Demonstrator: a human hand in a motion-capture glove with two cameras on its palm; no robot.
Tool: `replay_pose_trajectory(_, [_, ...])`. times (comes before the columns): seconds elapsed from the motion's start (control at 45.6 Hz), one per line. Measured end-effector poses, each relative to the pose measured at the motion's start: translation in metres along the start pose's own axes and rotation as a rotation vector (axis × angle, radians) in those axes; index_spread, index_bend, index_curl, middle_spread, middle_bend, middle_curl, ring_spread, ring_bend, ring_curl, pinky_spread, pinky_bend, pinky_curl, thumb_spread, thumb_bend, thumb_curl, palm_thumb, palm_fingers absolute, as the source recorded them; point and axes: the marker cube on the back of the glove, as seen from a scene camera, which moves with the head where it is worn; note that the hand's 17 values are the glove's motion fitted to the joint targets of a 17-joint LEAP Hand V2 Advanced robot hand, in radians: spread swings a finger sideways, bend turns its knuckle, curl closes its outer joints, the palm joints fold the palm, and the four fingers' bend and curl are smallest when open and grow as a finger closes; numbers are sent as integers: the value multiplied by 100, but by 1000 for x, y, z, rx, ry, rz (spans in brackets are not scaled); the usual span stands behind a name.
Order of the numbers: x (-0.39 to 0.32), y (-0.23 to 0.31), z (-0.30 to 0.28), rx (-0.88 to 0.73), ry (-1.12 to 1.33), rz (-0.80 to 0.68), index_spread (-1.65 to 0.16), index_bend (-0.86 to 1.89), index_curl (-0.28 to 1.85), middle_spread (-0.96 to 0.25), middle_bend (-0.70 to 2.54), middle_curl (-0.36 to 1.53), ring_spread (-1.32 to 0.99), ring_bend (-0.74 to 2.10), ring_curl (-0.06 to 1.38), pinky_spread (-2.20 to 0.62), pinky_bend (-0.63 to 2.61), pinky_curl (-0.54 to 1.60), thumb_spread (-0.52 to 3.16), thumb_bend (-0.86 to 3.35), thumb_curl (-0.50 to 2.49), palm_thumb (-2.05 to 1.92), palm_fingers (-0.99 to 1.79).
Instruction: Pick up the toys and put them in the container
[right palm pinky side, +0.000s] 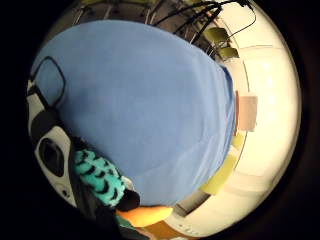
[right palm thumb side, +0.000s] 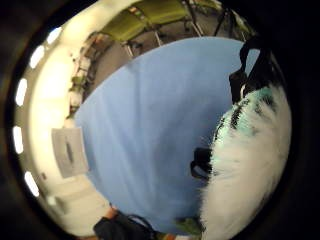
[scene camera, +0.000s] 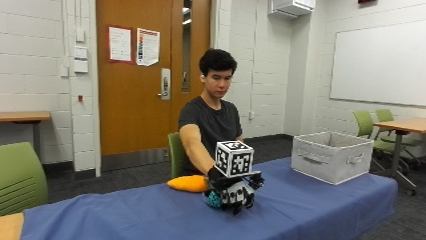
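Two toys show on the surface (scene camera: 133, 215), which carries a blue cloth. The first, a teal plush toy (scene camera: 214, 199) with black stripes and white fur, sits under the gloved right hand (scene camera: 229, 192) near the middle of the surface, closer to the edge on the person's side than to the camera-side edge. The hand is down over it, fingers curled about the toy; from the outside view only a sliver of teal shows at the hand's lower side. Whether the toy still touches the cloth or is just off it, cannot tell.

Little finger side palm view: teal-and-black striped fur (right palm pinky side: 100, 177) lies right against the black straps, with blue cloth filling most of the field beyond it. Thumb side palm view: white fur with a teal striped patch (right palm thumb side: 245, 170) fills the side next to the hand, so the toy is close against the palm.

The second toy, an orange plush toy (scene camera: 188, 183), lies flat at the surface's far edge, on the person's side, just beside the right forearm and near the hand, apart from the teal toy.

The container (scene camera: 331, 156), a light grey fabric box with handles on its side, stands upright near the end of the surface away from the door, well apart from both toys. Its inside is not visible.
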Motion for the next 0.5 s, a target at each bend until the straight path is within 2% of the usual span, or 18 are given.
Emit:
replay_pose_trajectory(0.219, [-15,14,-52,-3,-13,-16,-35,29,65,-39,81,66,-43,115,51,-48,80,38,87,22,63,65,130])
replay_pose_trajectory(0.505, [-68,29,-174,114,18,-64,-29,46,80,-35,89,70,-41,120,54,-48,85,41,64,20,76,64,126])
